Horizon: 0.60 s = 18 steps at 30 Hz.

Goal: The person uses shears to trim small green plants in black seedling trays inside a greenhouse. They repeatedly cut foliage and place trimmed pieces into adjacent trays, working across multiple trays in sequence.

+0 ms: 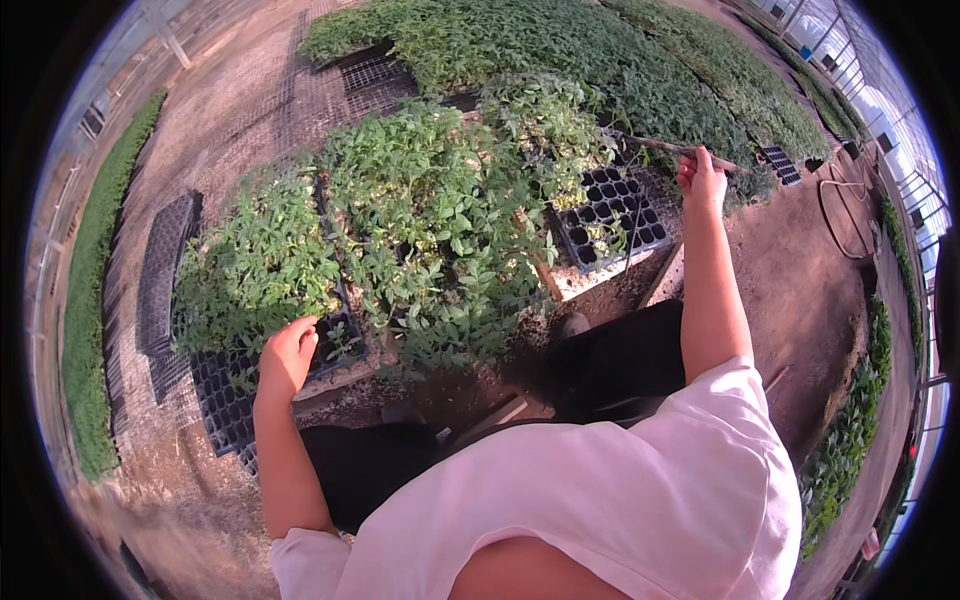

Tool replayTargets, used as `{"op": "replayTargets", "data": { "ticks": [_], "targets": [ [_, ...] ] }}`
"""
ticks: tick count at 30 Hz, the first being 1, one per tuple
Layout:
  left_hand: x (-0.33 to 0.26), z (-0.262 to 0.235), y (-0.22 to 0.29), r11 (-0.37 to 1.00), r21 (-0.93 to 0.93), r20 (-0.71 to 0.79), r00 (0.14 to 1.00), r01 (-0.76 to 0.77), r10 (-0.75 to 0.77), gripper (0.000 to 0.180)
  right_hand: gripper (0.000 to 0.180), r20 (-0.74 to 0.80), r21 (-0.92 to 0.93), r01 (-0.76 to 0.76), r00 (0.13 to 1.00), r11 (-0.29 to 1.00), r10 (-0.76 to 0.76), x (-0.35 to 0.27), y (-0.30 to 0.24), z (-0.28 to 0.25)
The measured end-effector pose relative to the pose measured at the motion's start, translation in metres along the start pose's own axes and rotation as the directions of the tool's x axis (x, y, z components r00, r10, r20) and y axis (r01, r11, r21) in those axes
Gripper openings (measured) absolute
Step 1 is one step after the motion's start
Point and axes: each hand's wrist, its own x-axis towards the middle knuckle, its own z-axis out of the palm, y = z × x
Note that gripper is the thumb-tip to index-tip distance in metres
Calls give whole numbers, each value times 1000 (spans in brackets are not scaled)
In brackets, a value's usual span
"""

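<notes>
My right hand (703,182) is raised at the right, its fingers wrapped round a thin brown stick (655,146) that lies level near the far side of a black cell tray (612,215). That tray has many bare cells and a few seedlings at its near side. At the left, my left hand (289,357) is at the near edge of a leafy seedling tray (255,260). Its fingers are curled together against the leaves; what they pinch, if anything, is hidden. Dense green seedlings (430,220) stand between my two hands.
A wide bed of seedlings (560,50) stretches away at the back. A black tray (166,265) leans at the left, and another (780,165) lies at the far right. A wooden edge (540,262) runs beside my knees. A hose (845,205) coils on the dirt floor.
</notes>
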Motion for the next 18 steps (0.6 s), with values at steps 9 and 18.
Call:
{"op": "replayTargets", "data": {
  "ticks": [9, 18],
  "targets": [
    [36, 57, 103, 855, 230, 46, 883, -465, 468, 27, 27, 321, -812, 494, 822, 310, -469, -11, -9, -21],
    [58, 117, 89, 879, 325, 427, 884, -348, 192, 40, 21, 831, -339, 245, 530, 908, 168, -164, 37, 83]
  ]
}}
